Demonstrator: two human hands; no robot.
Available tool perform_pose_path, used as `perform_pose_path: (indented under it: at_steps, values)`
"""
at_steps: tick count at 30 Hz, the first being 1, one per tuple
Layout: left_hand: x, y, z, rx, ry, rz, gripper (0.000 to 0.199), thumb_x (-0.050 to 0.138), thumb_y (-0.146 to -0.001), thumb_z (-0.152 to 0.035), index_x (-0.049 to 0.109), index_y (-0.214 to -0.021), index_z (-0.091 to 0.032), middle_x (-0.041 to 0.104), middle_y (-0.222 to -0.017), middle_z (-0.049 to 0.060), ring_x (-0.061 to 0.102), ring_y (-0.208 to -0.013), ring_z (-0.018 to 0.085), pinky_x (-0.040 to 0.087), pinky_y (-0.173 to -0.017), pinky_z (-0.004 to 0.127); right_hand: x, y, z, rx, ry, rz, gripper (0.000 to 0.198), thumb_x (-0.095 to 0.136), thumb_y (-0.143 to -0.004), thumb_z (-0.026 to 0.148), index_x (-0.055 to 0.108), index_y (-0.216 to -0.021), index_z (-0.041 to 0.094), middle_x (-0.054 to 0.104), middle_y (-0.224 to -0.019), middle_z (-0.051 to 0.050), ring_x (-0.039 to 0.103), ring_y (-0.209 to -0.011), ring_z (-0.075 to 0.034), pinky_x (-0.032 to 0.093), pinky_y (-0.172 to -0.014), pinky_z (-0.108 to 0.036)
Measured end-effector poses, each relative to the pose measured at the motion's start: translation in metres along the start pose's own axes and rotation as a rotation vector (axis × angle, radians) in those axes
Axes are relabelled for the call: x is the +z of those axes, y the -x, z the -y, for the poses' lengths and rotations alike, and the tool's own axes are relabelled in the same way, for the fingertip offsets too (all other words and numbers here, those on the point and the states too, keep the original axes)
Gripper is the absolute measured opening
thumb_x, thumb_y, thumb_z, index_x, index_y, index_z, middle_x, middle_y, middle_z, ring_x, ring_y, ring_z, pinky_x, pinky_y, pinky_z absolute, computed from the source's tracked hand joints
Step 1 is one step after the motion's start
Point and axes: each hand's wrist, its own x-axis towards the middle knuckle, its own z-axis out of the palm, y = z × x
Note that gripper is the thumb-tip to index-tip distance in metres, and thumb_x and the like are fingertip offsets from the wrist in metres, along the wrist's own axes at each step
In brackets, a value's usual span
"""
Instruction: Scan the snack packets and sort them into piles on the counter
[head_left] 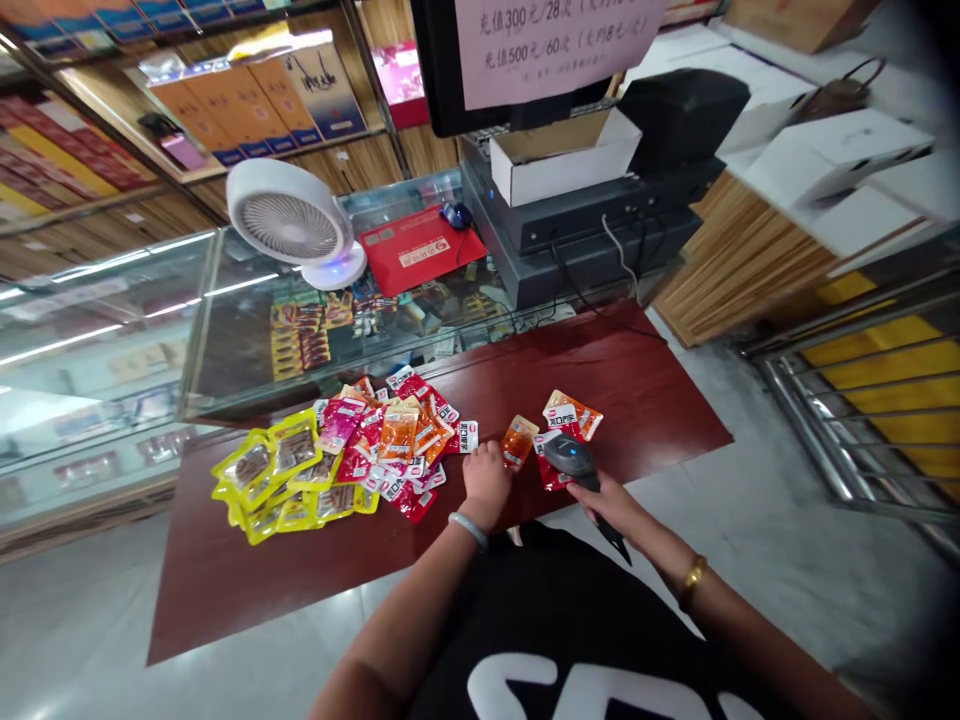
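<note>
My right hand [607, 502] is wrapped around the handle of a dark barcode scanner [571, 456], its head over a red snack packet [553, 474] on the brown board. Beside it, my left hand [487, 487] has curled fingers and holds a small orange snack packet [519, 442] by its left edge. One more orange-and-red packet [574, 414] lies just beyond the scanner. To the left of my left hand is a loose pile of red, orange and pink packets [401, 430], overlapping yellow packets [296, 445] of brown food.
A glass display counter [187, 330] runs behind the board [247, 590]. On it are a white fan [289, 215], a red mat [416, 262], a mouse [455, 214] and a cash drawer [517, 270] under a monitor [442, 90]. A metal rack [832, 440] stands at right.
</note>
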Motion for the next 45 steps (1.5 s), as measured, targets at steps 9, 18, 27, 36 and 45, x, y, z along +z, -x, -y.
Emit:
perform_pose_path:
  at_steps: [9, 18, 27, 36, 45]
  values:
    - [-0.001, 0.005, 0.036, -0.163, 0.573, -0.002, 0.03, 0.065, -0.084, -0.033, 0.053, -0.107, -0.017, 0.069, -0.092, 0.007, 0.064, -0.077, 0.017, 0.044, -0.07, 0.026, 0.028, -0.014, 0.02, -0.081, 0.116, 0.176, 0.04, 0.069, -0.075, 0.046, 0.052, -0.099, 0.019, 0.046, -0.046, 0.011, 0.04, -0.035, -0.008, 0.03, -0.039, -0.021]
    - [-0.001, 0.027, 0.054, -0.214, 0.74, -0.057, 0.027, 0.067, -0.08, -0.03, 0.055, -0.1, -0.016, 0.068, -0.091, 0.007, 0.065, -0.081, 0.018, 0.048, -0.075, 0.029, 0.061, -0.035, 0.039, -0.158, 0.18, 0.326, 0.036, 0.067, -0.077, 0.049, 0.049, -0.09, 0.021, 0.047, -0.049, 0.01, 0.042, -0.034, -0.009, 0.031, -0.038, -0.022]
    - [-0.01, 0.03, 0.068, -0.333, 0.967, -0.214, 0.03, 0.067, -0.079, -0.035, 0.055, -0.099, -0.016, 0.067, -0.089, 0.007, 0.064, -0.079, 0.017, 0.049, -0.073, 0.028, 0.076, -0.044, 0.051, -0.164, 0.219, 0.362, 0.035, 0.067, -0.079, 0.046, 0.05, -0.096, 0.021, 0.046, -0.05, 0.01, 0.041, -0.035, -0.008, 0.033, -0.039, -0.022]
    - [-0.073, 0.018, 0.11, -0.565, 1.356, -0.566, 0.049, 0.071, -0.076, -0.044, 0.046, -0.111, -0.02, 0.059, -0.072, -0.003, 0.057, -0.054, 0.009, 0.043, -0.048, 0.019, 0.07, -0.046, 0.058, -0.169, 0.203, 0.333, 0.033, 0.066, -0.078, 0.046, 0.046, -0.087, 0.022, 0.044, -0.045, 0.012, 0.041, -0.035, -0.009, 0.032, -0.041, -0.022]
    - [-0.059, 0.046, 0.12, -0.66, 1.209, -0.618, 0.064, 0.073, -0.073, -0.028, 0.033, -0.123, -0.029, 0.063, -0.086, -0.002, 0.063, -0.061, 0.011, 0.05, -0.055, 0.022, 0.042, -0.042, 0.036, -0.141, 0.076, 0.273, 0.035, 0.067, -0.077, 0.046, 0.048, -0.091, 0.021, 0.049, -0.057, 0.009, 0.041, -0.037, -0.007, 0.032, -0.04, -0.022]
